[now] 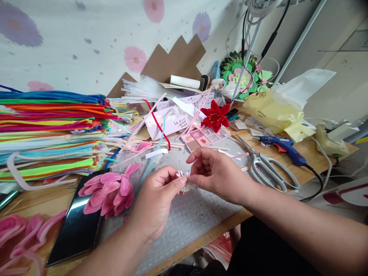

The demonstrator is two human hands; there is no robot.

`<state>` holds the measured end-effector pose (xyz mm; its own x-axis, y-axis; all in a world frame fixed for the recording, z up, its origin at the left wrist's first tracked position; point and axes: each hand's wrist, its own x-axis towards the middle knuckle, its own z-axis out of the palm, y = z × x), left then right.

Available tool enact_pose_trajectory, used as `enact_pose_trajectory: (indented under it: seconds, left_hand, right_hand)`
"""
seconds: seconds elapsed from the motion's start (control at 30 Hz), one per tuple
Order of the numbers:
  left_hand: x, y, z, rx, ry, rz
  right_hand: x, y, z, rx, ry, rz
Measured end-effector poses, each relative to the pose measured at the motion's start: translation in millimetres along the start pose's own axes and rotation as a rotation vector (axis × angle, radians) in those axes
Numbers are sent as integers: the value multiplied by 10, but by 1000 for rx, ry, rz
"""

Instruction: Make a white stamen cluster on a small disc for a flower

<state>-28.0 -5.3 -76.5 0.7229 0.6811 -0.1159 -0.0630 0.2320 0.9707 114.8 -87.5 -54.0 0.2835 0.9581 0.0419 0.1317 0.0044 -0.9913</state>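
Observation:
My left hand (154, 199) pinches a small bunch of white flower stamens (183, 176) between thumb and fingers, over the grey cutting mat (180, 230). At the bunch's right side, my right hand (217, 173) has its thumb and fingertips closed together; whether they grip a stamen is too small to make out. Left of my left hand, fluffy pink pipe-cleaner petals (111, 190) lie in a pile, partly over a black phone (78, 229). Beyond my right hand sits a red pipe-cleaner flower (215, 116) by a palette of pink powders (202, 139).
Bundles of coloured pipe cleaners (48, 129) are stacked at the left. Scissors (266, 167) and a blue glue gun (284, 148) lie at the right, the gun's cable trailing off the table edge. A yellow bag (266, 110) stands behind them. Loose pink strips (32, 237) lie front left.

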Motion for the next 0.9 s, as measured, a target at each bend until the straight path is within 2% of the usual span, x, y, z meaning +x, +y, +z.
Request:
enact_pose_trajectory:
  seconds: [0.13,0.23,0.37,0.5,0.7,0.9]
  left_hand:
    - [-7,24,15,-65,-18,-24]
    - [25,43,-29,74,-77,-11]
    - [49,45,-66,176,-31,37]
    - [34,54,-22,71,29,35]
    - [25,64,21,-84,45,-39]
    - [25,59,26,-104,88,-12]
  right_hand:
    - [1,-5,14,14,21,-18]
    - [4,-13,0,-13,-29,-37]
    - [5,-27,-27,-38,-55,-31]
    - [5,-28,-50,65,-48,22]
    - [12,-12,-70,226,-34,63]
    - [-4,-27,-67,283,-32,115]
